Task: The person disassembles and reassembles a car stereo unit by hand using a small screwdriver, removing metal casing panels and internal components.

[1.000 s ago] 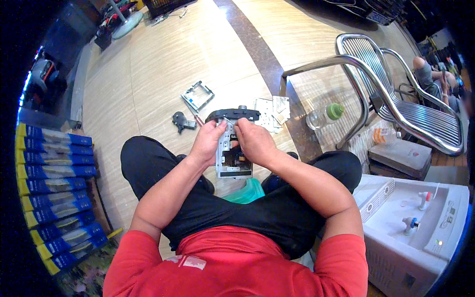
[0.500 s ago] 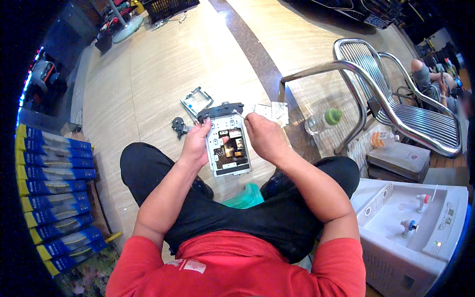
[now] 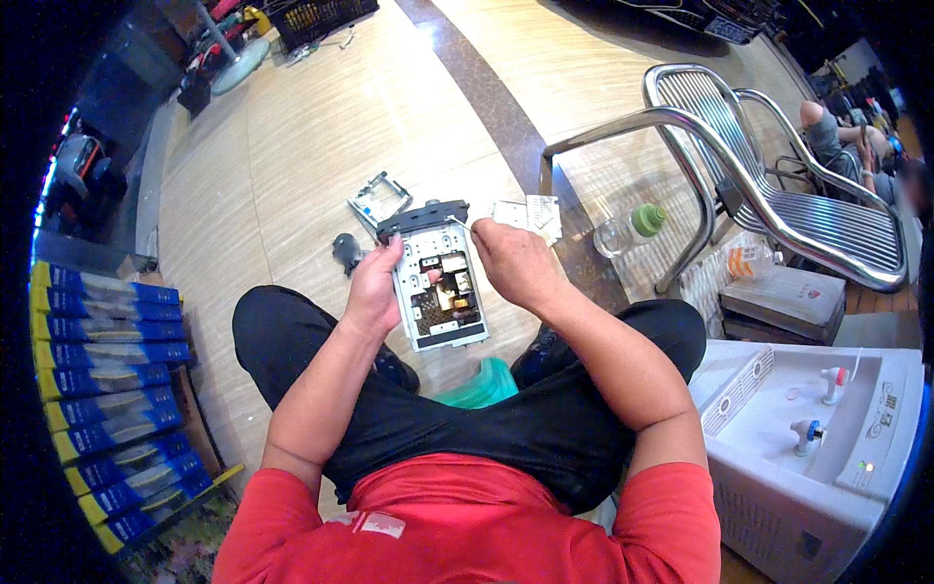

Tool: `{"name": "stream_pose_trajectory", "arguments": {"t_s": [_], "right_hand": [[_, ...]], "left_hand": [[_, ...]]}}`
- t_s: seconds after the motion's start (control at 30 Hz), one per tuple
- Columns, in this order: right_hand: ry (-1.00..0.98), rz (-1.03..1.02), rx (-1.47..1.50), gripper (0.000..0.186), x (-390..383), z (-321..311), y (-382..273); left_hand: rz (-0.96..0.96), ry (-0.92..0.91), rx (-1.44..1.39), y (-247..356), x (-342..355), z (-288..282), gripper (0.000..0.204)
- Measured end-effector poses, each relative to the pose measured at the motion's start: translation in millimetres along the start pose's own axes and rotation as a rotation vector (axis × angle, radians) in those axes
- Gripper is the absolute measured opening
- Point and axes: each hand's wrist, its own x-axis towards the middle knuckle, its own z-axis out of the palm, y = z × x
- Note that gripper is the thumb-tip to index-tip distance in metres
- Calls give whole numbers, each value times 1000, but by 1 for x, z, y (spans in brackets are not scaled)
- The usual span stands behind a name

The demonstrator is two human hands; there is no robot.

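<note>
circuitry [image 3: 440,292] partly behind left hand [image 3: 373,282]

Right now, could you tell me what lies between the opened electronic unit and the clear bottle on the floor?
In the head view, the right hand and white papers lie between the opened unit and the bottle.

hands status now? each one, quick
Left hand: closed on the left edge of the opened electronic unit.
Right hand: closed at the unit's top right corner; any small held item cannot be told.

Bright, even light on the floor [image 3: 292,175]; glare on the metal chair [image 3: 778,185]; edges bend and darken, corners black.
</note>
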Motion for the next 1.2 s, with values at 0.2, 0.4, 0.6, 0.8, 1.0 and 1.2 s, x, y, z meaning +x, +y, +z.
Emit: {"name": "stream_pose_trajectory", "arguments": {"t_s": [0.2, 0.4, 0.6, 0.8, 1.0, 1.2], "right_hand": [[15, 21, 11, 20, -1, 1, -6], [-33, 81, -18, 21, 1, 3, -8], [-89, 51, -36, 23, 0, -3, -10], [-103, 70, -43, 27, -2, -5, -10], [-76, 67, 50, 26, -2, -2, -11], [198, 155, 238, 19, 14, 0, -11]], "left_hand": [[33, -28, 62, -2, -4, 5, 34], [33, -37, 68, -3, -3, 2, 32], [29, -1, 30, -4, -2, 2, 32], [39, 19, 68, -3, -4, 4, 31], [88, -29, 154, -4, -3, 1, 28], [64, -26, 245, -12, -10, 19, 27]]}}
